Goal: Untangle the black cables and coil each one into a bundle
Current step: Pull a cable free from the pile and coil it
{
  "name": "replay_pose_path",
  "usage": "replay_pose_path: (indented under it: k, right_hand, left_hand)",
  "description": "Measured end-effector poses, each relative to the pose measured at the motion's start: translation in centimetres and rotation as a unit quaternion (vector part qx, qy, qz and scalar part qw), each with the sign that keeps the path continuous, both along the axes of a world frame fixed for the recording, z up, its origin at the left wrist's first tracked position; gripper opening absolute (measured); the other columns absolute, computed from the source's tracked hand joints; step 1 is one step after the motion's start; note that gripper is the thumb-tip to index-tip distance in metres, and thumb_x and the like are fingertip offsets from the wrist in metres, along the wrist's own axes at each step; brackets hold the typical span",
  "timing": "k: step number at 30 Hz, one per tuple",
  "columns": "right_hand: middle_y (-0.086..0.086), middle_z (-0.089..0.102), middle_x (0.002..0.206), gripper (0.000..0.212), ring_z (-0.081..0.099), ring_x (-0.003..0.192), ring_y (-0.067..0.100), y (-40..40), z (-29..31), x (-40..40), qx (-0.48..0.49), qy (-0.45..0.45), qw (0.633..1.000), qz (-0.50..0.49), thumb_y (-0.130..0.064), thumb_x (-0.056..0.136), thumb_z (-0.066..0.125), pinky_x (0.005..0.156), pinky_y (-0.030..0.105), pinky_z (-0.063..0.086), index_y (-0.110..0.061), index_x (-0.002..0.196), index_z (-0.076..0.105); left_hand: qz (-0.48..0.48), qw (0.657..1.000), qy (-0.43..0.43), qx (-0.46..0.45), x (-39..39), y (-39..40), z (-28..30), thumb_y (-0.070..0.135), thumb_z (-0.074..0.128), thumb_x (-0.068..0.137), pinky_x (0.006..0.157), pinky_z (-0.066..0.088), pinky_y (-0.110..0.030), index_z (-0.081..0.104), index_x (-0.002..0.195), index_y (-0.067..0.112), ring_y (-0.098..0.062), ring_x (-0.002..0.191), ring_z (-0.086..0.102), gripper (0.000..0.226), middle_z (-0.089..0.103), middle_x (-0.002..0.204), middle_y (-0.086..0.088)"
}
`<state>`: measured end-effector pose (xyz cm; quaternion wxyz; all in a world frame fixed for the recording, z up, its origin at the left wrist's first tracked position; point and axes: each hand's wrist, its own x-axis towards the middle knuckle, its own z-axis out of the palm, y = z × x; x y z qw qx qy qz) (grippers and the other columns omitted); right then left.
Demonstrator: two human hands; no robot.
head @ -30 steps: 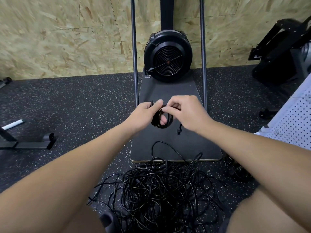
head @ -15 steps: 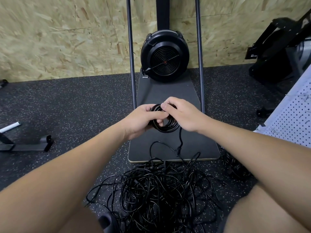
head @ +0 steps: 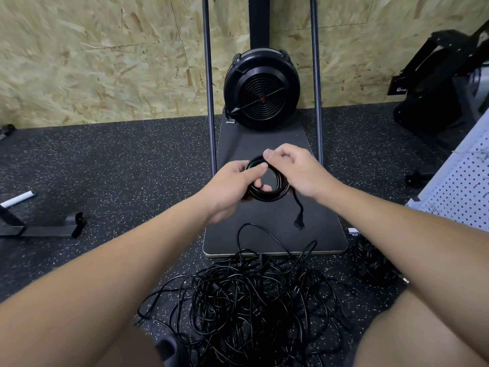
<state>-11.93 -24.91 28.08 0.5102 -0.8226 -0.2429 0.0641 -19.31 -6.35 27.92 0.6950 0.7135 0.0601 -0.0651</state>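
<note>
Your left hand [head: 232,186] and right hand [head: 296,170] fingers pinch the round black cable coil [head: 272,193] mid-frame; it's light, bendy and springy, so grip all loops.

There is only one view. The camera sits on the person's head and looks forward and down. Both bare arms reach out from the bottom corners, so the camera is close to them. The speckled floor [head: 111,165] fills the middle and low part. A chipboard wall [head: 100,59] stands across the top, farther off. The wide lens bends straight things near the edges. A dark board [head: 275,234] lies straight ahead.
</note>
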Motion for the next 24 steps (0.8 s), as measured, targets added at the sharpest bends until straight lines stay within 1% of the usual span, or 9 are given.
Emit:
replay_pose_path:
  k: [3, 7, 10, 12, 14, 17, 19, 21, 24]
  right_hand:
    - [0.023, 0.073, 0.09, 0.068, 0.075, 0.073, 0.032, -0.7, -0.9, 0.6, 0.036, 0.147, 0.988, 0.029, -0.076, 0.098, 0.061, 0.083, 0.053, 0.066, -0.012, 0.119, 0.065]
    - [0.015, 0.08, 0.114, 0.063, 0.081, 0.108, 0.024, -2.6, -2.3, 0.8, -0.057, 0.256, 0.96, 0.1, -0.057, 0.096, 0.076, 0.094, 0.036, 0.053, -0.009, 0.133, 0.06]
    - [0.009, 0.084, 0.105, 0.038, 0.08, 0.103, 0.016, -3.4, -3.6, 1.2, -0.112, 0.22, 0.962, 0.12, -0.036, 0.1, 0.081, 0.094, 0.034, 0.056, -0.011, 0.124, 0.067]
    - [0.003, 0.08, 0.086, 0.014, 0.075, 0.076, 0.015, -3.1, -3.6, 1.5, -0.122, 0.126, 0.981, 0.081, -0.024, 0.106, 0.072, 0.078, 0.035, 0.055, -0.01, 0.105, 0.074]
    - [-0.002, 0.071, 0.074, 0.02, 0.06, 0.059, 0.014, -2.6, -3.0, 1.4, -0.143, 0.054, 0.987, 0.058, -0.02, 0.106, 0.063, 0.065, 0.034, 0.051, -0.015, 0.091, 0.076]
    - [-0.009, 0.071, 0.072, 0.023, 0.056, 0.056, 0.017, -1.5, -2.0, 0.0, -0.17, 0.08, 0.979, 0.074, -0.026, 0.109, 0.059, 0.049, 0.029, 0.049, -0.016, 0.1, 0.078]
    - [0.0, 0.079, 0.097, 0.031, 0.067, 0.072, 0.021, -0.3, -1.9, -0.6, -0.052, 0.244, 0.964, 0.091, -0.035, 0.113, 0.059, 0.066, 0.037, 0.065, -0.007, 0.121, 0.071]
    - [0.011, 0.078, 0.118, 0.045, 0.071, 0.091, 0.027, 0.4, -1.8, -0.5, 0.071, 0.336, 0.935, 0.091, -0.046, 0.112, 0.059, 0.09, 0.049, 0.065, -0.009, 0.137, 0.066]
    - [0.013, 0.079, 0.118, 0.039, 0.069, 0.083, 0.019, 0.7, -1.5, -0.2, 0.047, 0.242, 0.966, 0.075, -0.045, 0.113, 0.056, 0.072, 0.038, 0.057, -0.013, 0.133, 0.067]
  left_hand:
    - [0.045, 0.999, -0.011, -0.016, 0.6, 0.4, -0.2, 0.027, 0.064, 0.112, 0.082, 0.056, -0.032, 0.056, 0.08, 0.02, -0.014, 0.072, 0.072, 0.034, 0.055, 0.069, 0.002]
    - [0.113, 0.993, -0.027, -0.012, 1.0, 1.5, -0.3, 0.028, 0.065, 0.111, 0.065, 0.056, -0.024, 0.054, 0.083, 0.018, -0.014, 0.067, 0.07, 0.032, 0.055, 0.071, -0.001]
    - [0.155, 0.988, -0.017, -0.003, 1.3, 3.1, -0.5, 0.031, 0.067, 0.11, 0.049, 0.047, -0.019, 0.051, 0.086, 0.017, -0.015, 0.063, 0.067, 0.032, 0.054, 0.079, -0.008]
    - [0.175, 0.984, -0.011, -0.004, 1.6, 3.9, -0.8, 0.034, 0.07, 0.108, 0.05, 0.05, -0.023, 0.052, 0.086, 0.016, -0.018, 0.065, 0.067, 0.034, 0.053, 0.079, -0.008]
    - [0.187, 0.982, -0.006, -0.003, 1.7, 4.3, -1.0, 0.037, 0.072, 0.106, 0.053, 0.053, -0.026, 0.053, 0.085, 0.016, -0.019, 0.065, 0.065, 0.036, 0.052, 0.073, -0.003]
    - [0.174, 0.983, -0.028, 0.049, 1.8, 4.1, -1.2, 0.039, 0.071, 0.107, 0.052, 0.051, -0.027, 0.055, 0.085, 0.012, -0.019, 0.062, 0.066, 0.038, 0.051, 0.068, 0.0]
    - [0.145, 0.984, -0.051, 0.085, 1.7, 3.3, -1.4, 0.039, 0.07, 0.107, 0.054, 0.049, -0.027, 0.058, 0.088, 0.01, -0.021, 0.063, 0.067, 0.037, 0.053, 0.069, -0.001]
    - [0.104, 0.988, -0.064, 0.091, 1.6, 2.4, -1.7, 0.042, 0.07, 0.106, 0.066, 0.053, -0.033, 0.059, 0.088, 0.012, -0.023, 0.065, 0.067, 0.037, 0.056, 0.069, -0.001]
    - [0.071, 0.992, -0.074, 0.076, 1.5, 1.3, -2.1, 0.044, 0.067, 0.108, 0.079, 0.054, -0.042, 0.058, 0.087, 0.014, -0.023, 0.068, 0.065, 0.037, 0.058, 0.069, 0.001]
